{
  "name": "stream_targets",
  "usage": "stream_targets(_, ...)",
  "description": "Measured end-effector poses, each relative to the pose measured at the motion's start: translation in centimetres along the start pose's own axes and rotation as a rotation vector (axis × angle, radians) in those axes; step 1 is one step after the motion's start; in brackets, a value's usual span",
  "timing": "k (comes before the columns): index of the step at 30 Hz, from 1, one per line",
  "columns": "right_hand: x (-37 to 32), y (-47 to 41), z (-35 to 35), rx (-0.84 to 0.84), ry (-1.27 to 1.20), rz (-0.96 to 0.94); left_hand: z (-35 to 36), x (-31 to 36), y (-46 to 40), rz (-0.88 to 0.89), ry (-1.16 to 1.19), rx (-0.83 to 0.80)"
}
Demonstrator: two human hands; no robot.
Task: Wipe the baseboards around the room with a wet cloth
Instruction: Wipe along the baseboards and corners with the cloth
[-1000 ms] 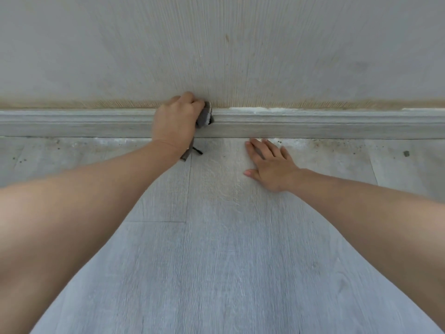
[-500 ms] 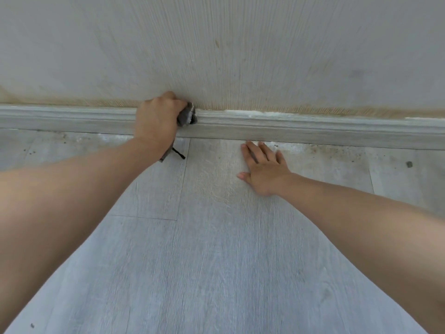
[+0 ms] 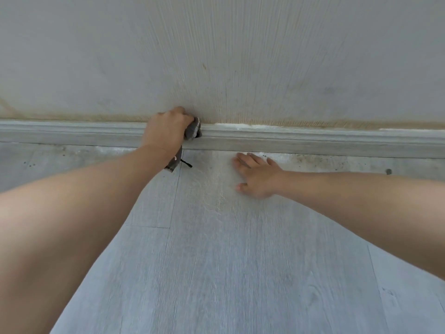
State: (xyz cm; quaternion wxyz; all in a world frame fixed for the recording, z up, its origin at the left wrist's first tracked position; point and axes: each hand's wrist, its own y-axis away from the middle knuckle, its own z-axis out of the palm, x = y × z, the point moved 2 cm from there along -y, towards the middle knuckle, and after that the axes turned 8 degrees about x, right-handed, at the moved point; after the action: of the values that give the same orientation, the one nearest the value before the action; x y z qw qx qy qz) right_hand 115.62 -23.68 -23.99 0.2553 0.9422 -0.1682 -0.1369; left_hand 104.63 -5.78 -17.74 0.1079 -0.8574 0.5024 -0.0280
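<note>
While gripped, crumpled grey cloth (image 3: 192,131), ridged baseboard (image 3: 313,138)

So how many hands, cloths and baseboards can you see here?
Hands: 2, the left hand gripping the cloth and the right hand flat on the floor
Cloths: 1, the grey cloth
Baseboards: 1, the baseboard
Total: 4

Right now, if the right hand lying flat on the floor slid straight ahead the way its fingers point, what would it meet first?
Probably the grey moulded baseboard. The right hand lies flat on the pale wood-look floor, fingertips just short of the baseboard's foot, with only bare floor between, as far as this view shows.
</note>
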Motion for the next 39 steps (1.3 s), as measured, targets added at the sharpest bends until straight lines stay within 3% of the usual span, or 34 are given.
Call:
stream_targets(7,1.4,1.4,2.3,0.025,-0.081,0.12,0.7,-0.7,0.3,0.1,0.063,0.113)
stream_targets(15,1.1,1.2,3.3,0.02,-0.089,0.153,0.9,0.1,0.7,0.07,0.108,0.219)
stream_targets(19,1.0,1.0,3.2,-0.013,-0.083,0.164,0.8,5.4,-1.0,0.168,0.181,0.114)
stream_targets(22,1.1,1.0,3.3,-0.01,-0.077,0.153,1.0,5.3,-0.9,0.207,0.169,0.136)
stream_targets(29,1.7,1.4,3.1,0.085,-0.073,0.085,0.7,-2.4,2.1,-0.008,0.088,0.201)
stream_targets(39,5.7,3.4,3.9,0.149,-0.054,0.172,2.3,4.7,-0.4,0.091,0.128,0.253)
